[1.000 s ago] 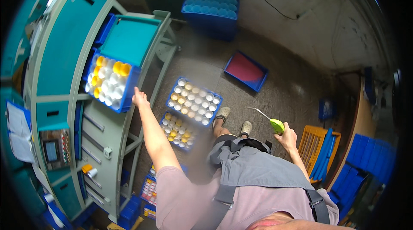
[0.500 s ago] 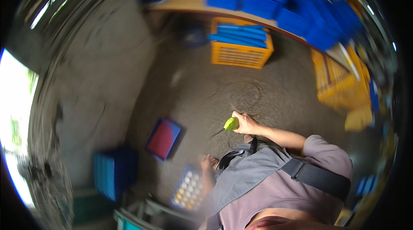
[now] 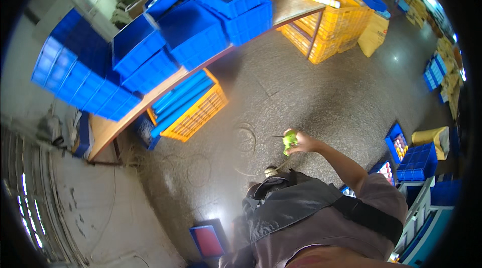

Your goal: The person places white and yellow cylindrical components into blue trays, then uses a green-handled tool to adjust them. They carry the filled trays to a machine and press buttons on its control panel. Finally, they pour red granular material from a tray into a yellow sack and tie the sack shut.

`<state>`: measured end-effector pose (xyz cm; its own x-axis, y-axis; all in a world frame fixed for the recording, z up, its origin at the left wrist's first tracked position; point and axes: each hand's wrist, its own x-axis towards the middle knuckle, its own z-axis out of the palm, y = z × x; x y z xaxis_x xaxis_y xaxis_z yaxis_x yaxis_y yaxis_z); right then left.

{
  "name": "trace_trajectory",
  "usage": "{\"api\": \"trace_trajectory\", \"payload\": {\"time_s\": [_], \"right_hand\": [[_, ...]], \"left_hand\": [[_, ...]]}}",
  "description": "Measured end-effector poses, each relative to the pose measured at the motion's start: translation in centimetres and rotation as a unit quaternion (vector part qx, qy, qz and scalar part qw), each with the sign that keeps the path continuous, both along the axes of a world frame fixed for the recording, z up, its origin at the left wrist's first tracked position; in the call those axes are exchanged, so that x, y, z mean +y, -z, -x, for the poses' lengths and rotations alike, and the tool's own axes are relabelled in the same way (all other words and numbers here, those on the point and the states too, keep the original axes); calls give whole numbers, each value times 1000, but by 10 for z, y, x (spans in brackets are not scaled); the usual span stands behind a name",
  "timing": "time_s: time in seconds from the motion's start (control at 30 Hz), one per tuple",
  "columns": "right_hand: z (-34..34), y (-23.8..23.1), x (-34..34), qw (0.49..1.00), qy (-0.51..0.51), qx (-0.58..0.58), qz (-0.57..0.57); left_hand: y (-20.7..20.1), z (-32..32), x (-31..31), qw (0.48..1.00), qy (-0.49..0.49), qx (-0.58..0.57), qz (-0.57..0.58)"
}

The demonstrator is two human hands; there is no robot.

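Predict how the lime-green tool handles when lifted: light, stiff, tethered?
Likely light: the right hand alone holds the lime-green tool. Its moulded-looking body suggests it's stiff. The thin hose looped on the floor might drag, if connected; that isn't clear.

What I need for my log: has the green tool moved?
Yes: the green tool is farther from the nearest yellow crate, now on its right, not left; the view turned too.

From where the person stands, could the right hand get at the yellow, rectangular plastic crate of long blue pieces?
Probably not without stepping closer: speckled grey floor separates the right hand from the yellow crate, and that hand grips a lime-green-handled tool. The crate's near side looks unblocked, though.
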<state>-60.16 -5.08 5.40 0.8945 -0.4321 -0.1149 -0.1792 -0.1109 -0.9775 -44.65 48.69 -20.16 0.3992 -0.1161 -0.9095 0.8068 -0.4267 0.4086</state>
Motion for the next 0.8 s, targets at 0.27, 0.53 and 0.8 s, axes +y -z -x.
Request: {"api": "trace_trajectory", "payload": {"time_s": [0.27, 0.53, 0.8], "right_hand": [[-206, -67, -185, 978, 103, 3, 183], [-464, -151, -359, 884, 241, -260, 306], [-388, -50, -438, 920, 4, -229, 318]], "left_hand": [[43, -142, -310, 972, 192, -93, 100], [81, -259, -551, 540, 727, -425, 21], [-276, -224, -816, 586, 546, -572, 177]]}}
